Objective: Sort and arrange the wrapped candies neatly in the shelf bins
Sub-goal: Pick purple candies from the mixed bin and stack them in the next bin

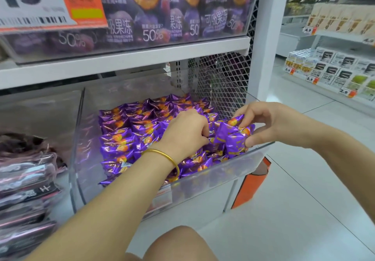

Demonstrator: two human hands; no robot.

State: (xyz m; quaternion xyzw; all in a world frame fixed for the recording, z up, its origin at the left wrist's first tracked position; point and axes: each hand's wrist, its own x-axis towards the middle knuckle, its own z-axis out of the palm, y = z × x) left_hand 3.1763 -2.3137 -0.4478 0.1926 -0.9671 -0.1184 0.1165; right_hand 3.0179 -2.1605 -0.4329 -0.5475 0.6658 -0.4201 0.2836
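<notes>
**Both hands in the candy bin**

The clear bin point(203, 185) on the lower shelf holds purple candies point(121, 141), laid in rows on its left side. The left hand point(186, 133), a gold bangle point(162, 155) on its wrist, has its fingers curled down into the pile – whether they grip anything cannot be told. The right hand point(269, 122) pinches a clump of candies point(235, 139) between thumb and fingertips at the bin's front right corner – just beside the left hand.
</notes>
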